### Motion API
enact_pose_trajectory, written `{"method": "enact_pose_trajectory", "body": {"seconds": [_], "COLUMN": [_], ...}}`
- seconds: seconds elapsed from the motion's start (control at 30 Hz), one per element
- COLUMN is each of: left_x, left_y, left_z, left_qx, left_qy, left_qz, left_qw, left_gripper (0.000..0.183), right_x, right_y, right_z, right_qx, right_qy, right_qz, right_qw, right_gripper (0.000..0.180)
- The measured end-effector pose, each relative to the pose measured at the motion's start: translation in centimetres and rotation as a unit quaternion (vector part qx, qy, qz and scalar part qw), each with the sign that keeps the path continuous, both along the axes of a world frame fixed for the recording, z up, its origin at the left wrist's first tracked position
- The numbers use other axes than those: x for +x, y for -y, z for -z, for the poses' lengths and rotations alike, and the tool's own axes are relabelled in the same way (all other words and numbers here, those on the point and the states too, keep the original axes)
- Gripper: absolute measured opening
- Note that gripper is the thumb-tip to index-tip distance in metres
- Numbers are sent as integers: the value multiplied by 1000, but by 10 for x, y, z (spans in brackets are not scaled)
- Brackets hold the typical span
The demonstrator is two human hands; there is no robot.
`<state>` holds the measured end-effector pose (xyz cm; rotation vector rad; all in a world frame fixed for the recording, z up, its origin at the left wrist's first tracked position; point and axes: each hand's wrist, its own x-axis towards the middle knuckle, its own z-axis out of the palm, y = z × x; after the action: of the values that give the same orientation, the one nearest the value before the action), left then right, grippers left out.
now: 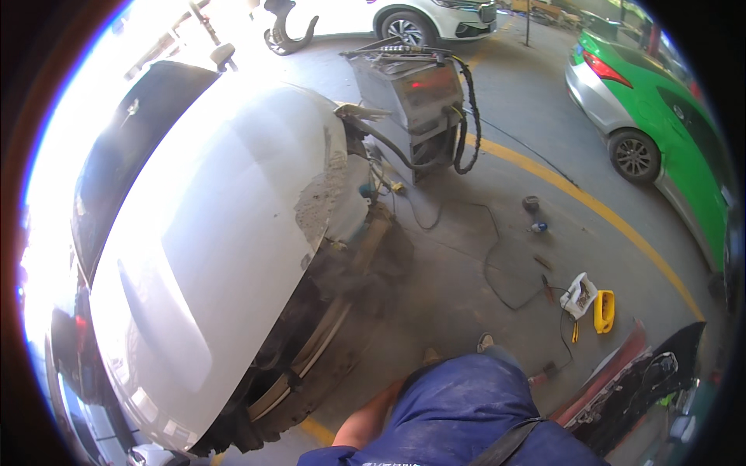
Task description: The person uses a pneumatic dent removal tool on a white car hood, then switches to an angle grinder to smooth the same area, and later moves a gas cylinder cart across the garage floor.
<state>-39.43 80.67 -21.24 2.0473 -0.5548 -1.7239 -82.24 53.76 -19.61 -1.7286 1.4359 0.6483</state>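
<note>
Neither hand shows; my left arm (364,420) reaches down beside my blue shirt (449,408), and its hand is hidden. To my left is a car with a pale hood (233,192). A rough, scraped patch (319,201) marks the hood near its front corner. The car's front end is stripped of its bumper cover, leaving a bumper beam (326,343) and dark inner parts exposed. Near the hood's far corner stands a grey cabinet-type machine (408,99) with a red display, thick black cables and metal tools on top.
On the floor lie a cordless power tool (535,215), a cut white jug (580,296) holding small parts, a cut yellow jug (604,311) and a corded tool (543,374). Removed body panels (629,378) lie at right. A green car (658,99) and white car (431,17) stand beyond.
</note>
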Motion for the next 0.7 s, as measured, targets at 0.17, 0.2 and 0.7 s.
{"method": "enact_pose_trajectory", "body": {"seconds": [0.17, 0.2, 0.7], "left_x": [2, 3, -8], "left_y": [14, 16, -38], "left_z": [-17, -18, 58], "left_qx": [-12, -23, -94], "left_qy": [-194, -198, -11], "left_qz": [-207, -207, -131], "left_qw": [959, 958, 987], "left_gripper": [51, 52, 45], "right_x": [37, 50, 116], "right_y": [30, 40, 49], "right_z": [-22, -29, -12], "right_qx": [26, 51, 7], "right_qy": [77, 129, 97], "right_qz": [313, 432, 77], "right_qw": [946, 891, 992], "right_gripper": [48, 57, 51]}}
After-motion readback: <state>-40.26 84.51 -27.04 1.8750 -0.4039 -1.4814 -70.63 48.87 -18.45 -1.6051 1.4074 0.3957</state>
